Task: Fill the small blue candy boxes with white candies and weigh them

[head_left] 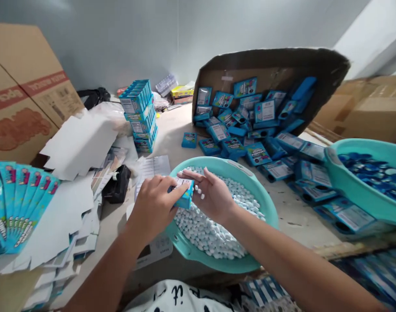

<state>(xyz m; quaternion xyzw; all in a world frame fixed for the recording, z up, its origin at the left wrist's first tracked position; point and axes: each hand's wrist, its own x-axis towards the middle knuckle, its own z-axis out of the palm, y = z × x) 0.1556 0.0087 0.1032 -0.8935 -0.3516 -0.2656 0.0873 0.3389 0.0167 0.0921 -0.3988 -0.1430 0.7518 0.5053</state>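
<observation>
My left hand [157, 197] is closed around a small blue candy box [184, 197], held tilted over the left rim of a turquoise basin [271, 216]. White candies [214, 242] fill much of that basin. Just right of the box, my right hand [212, 197] is open with its palm up and fingers stretched towards the box. A few loose white candies [199, 190] show between its palm and the box. Partly under the basin sits a white device [155, 251], probably a scale, mostly hidden.
Behind the basin, a tipped carton [276, 54] spills blue boxes [235, 147] across the table. A second turquoise basin [354, 186] at right holds shiny blue wrapped pieces. Stacked box packs [141, 117], a black tape dispenser [116, 184] and cardboard sheets [64, 203] lie left.
</observation>
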